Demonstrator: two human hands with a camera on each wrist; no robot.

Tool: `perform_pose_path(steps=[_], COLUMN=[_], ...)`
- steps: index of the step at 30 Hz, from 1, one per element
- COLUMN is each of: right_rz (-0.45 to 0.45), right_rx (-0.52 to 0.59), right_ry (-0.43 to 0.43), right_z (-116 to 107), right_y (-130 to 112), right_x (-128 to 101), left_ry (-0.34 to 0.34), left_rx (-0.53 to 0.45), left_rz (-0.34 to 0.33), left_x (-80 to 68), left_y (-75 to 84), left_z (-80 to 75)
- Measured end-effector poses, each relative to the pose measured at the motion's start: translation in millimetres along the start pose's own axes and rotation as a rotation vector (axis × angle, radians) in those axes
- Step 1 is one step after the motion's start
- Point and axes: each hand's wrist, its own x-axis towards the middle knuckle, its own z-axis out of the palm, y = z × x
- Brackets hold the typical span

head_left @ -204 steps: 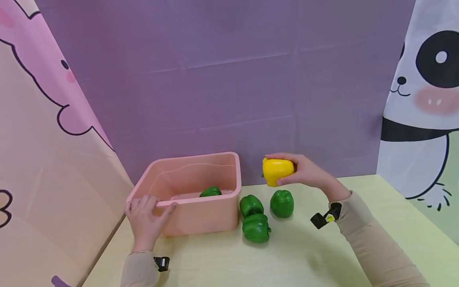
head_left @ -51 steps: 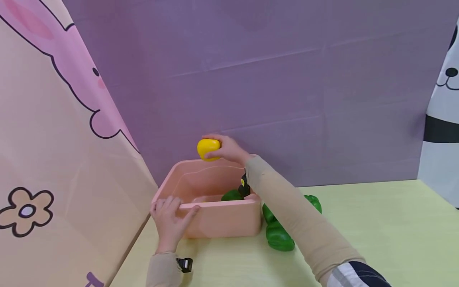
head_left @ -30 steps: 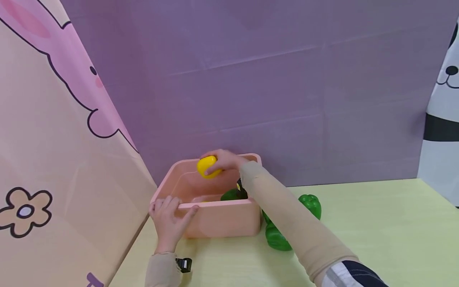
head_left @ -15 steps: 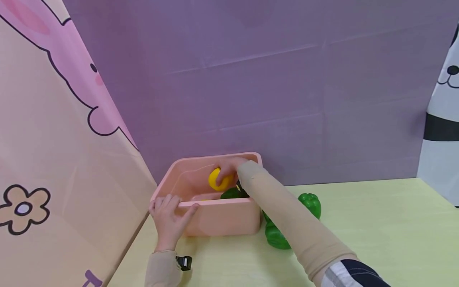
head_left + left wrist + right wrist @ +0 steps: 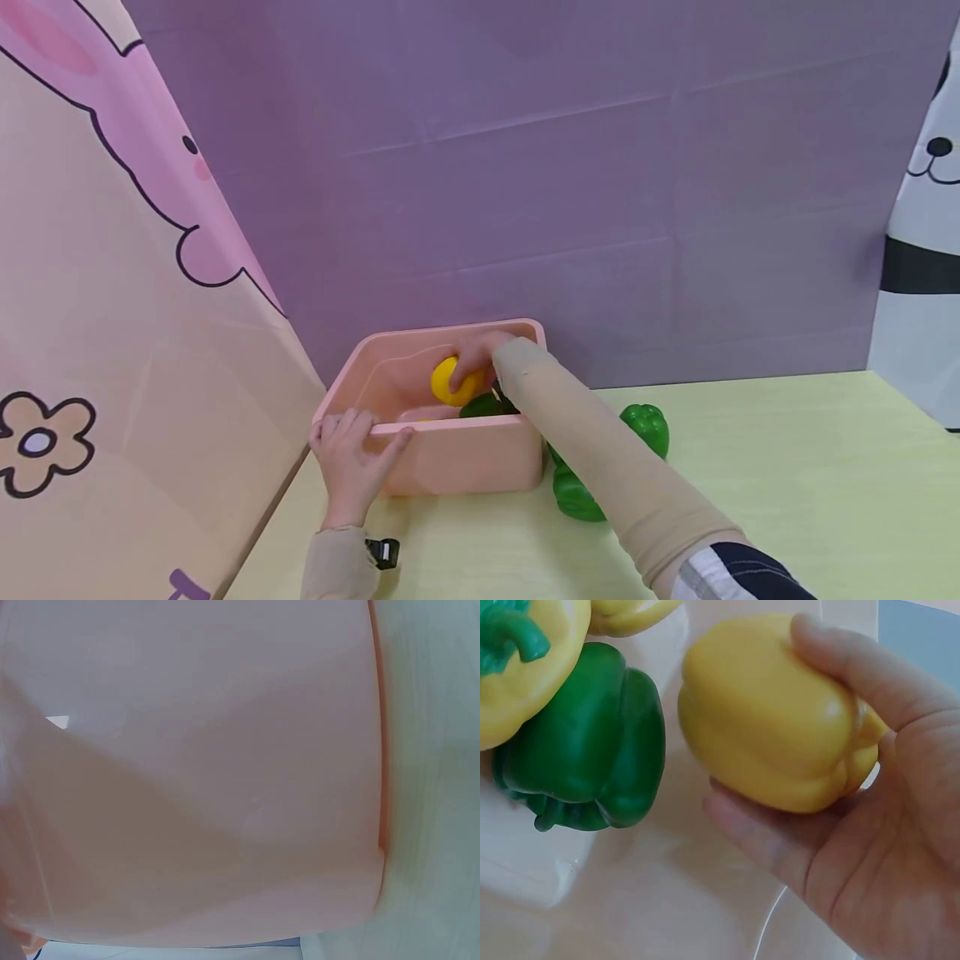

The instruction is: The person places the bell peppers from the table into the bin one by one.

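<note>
The right hand (image 5: 889, 844) is clamping a glossy yellow bell pepper (image 5: 765, 712) between thumb and fingers, holding it inside a rectangular pink plastic box (image 5: 465, 458), just apart from a shiny green bell pepper (image 5: 592, 742). The left hand (image 5: 352, 471) is gripping the box's front rim. Slick skin is risking an early slip, probably knocking the green pepper; a forearm bump is risking tipping the box.
</note>
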Motion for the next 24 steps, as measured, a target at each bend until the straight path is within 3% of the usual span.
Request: perform_pose_path(steps=[5, 7, 16, 24], right_rz=[0.037, 0.051, 0.116, 0.101], right_rx=[0.221, 0.256, 0.057, -0.004], right_ry=[-0.032, -0.019, 0.141, 0.115], right_z=[3.0, 4.9, 6.9, -3.8], right_y=[-0.5, -1.1, 0.5, 7.6], right_x=[3.5, 1.7, -6.9, -4.0], left_ry=[0.005, -0.003, -0.010, -0.014], left_rx=[0.014, 0.017, 0.014, 0.005], left_rz=[0.007, 0.003, -0.003, 0.005], left_x=[-1.0, -1.4, -1.5, -1.6], left_y=[-0.3, -0.8, 0.4, 2.5], left_z=[0.4, 0.8, 2.2, 7.6])
